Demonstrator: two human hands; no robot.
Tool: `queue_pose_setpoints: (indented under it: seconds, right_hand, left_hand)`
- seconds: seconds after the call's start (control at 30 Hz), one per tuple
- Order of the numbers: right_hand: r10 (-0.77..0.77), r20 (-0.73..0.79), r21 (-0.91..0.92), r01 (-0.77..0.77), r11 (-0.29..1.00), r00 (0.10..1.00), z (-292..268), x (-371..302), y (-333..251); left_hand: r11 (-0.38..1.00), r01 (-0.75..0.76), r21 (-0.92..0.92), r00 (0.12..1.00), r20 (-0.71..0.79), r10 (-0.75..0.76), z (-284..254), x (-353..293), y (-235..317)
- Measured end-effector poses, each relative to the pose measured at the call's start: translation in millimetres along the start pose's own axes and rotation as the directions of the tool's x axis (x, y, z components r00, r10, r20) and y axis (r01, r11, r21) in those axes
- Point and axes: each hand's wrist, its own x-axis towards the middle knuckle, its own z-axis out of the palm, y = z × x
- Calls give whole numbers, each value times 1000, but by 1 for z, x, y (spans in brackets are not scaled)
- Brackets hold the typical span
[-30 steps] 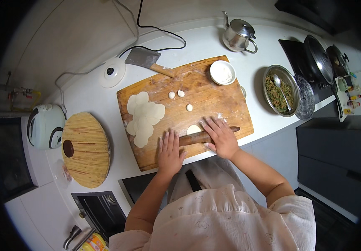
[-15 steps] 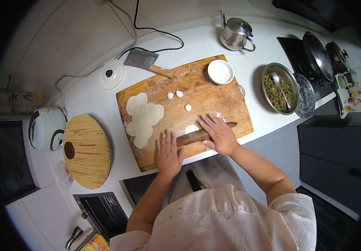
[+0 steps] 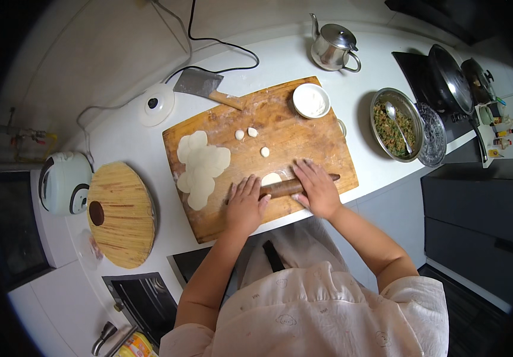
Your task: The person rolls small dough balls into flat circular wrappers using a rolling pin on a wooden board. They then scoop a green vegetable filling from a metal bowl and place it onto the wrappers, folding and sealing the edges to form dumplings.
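A dark wooden rolling pin (image 3: 285,188) lies across the near part of a floured wooden board (image 3: 322,143). My left hand (image 3: 246,202) rests over its left end, fingers stretched out and thumb on the near side. Flat across the right part lies my right hand (image 3: 318,190), fingers extended past the pin. Neither hand is wrapped round it. A small dough round (image 3: 271,178) shows just beyond the pin, its near part hidden. Three small dough pieces sit farther up, the closest being a dough piece (image 3: 265,152). Overlapping flat dough wrappers (image 3: 202,166) cover the board's left side.
A white bowl of flour (image 3: 312,101) stands on the board's far right corner; a cleaver (image 3: 200,83) overlaps its far left edge. Right are a steel bowl of chopped filling (image 3: 392,143) with a spoon and a kettle (image 3: 334,50). Left is a round woven lid (image 3: 122,214).
My left hand has moved right and slightly away from me along the pin. The pin now lies more level, and my right hand has shifted slightly.
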Motion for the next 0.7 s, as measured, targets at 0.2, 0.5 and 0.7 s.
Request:
queue_pose_setpoints:
  seconds: [0.2,0.5,0.7]
  right_hand:
    - [-26,50,48,24,999,998,7,-27,1]
    - [-126,97,15,125,992,987,-7,-7,22]
    - [-235,26,-53,236,970,972,1,48,22]
  left_hand:
    - [986,-130,-106,992,-11,129,17,9,16]
    - [995,-82,-64,987,-143,73,26,-49,7]
    - [991,73,110,971,-235,-45,20,-30,-5]
